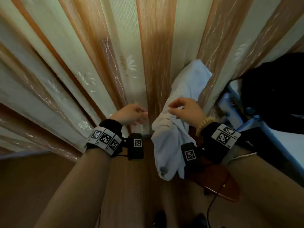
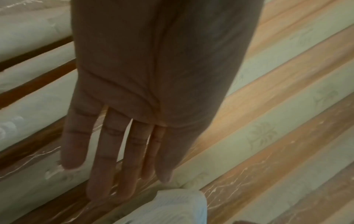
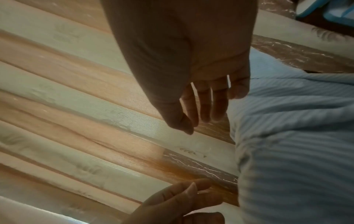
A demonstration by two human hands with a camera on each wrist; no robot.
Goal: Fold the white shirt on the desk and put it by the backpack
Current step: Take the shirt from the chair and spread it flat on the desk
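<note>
both our forearms fill the lower frame; left hand (image 1: 131,115) and right hand (image 1: 185,111) hang loose-fingered, holding nothing. unheld, the white shirt (image 1: 172,129) could unfold.

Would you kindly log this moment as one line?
left hand: open, empty | right hand: open, over shirt | shirt: bunched, unfolded | backpack: right

Both bare forearms are raised mid-frame; the left hand (image 1: 131,114) and right hand (image 1: 185,111) are held loosely open.
</note>
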